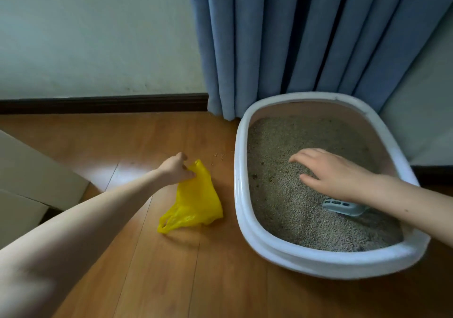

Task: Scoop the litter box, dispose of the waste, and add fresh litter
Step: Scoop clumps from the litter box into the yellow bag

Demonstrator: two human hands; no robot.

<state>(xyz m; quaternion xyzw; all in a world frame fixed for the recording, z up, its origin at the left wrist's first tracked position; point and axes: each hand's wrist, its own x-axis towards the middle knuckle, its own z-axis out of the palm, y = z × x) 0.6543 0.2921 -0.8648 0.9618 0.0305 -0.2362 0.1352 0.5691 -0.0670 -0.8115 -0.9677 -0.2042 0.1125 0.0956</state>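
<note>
My left hand [175,169]: pinches one yellow plastic bag [196,199] lying on the wood floor [152,281].
My right hand [331,172]: fingers spread and relaxed over the litter [289,210], holding nothing.
Scoop [344,207]: one, grey, lying in the litter under my right wrist.
Litter box [241,170]: one, white-rimmed, right of the bag.
Writing: none readable.

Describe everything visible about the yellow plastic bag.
The yellow plastic bag is thin, glossy and crumpled, lying flat and apparently empty on the wooden floor just left of the litter box, without touching it. One loop handle shows at its near end. The left hand pinches its far top corner.
</note>
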